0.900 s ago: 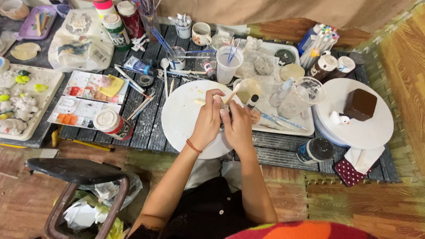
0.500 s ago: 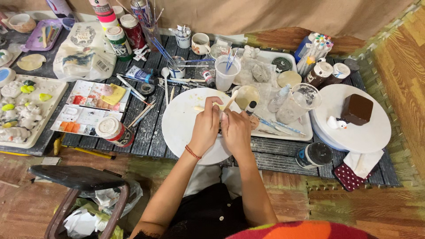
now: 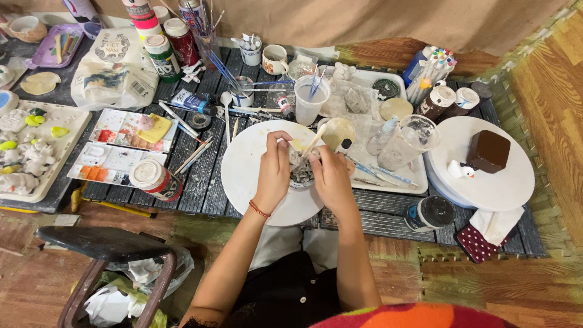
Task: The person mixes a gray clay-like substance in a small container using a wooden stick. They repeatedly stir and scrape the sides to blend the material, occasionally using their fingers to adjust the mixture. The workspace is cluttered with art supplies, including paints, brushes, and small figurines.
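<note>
Grey figurine sits between left hand and right hand grip.

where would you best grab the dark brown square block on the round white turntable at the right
Probably by two opposite side walls of the dark brown square block, coming from above. It sits flat on the round white turntable with its top face clear. A small white figurine stands at its left, so the near and far faces look freer.

A brown block sits on a white round stand at right; paint bottles stand far left, a black stool near left.
</note>
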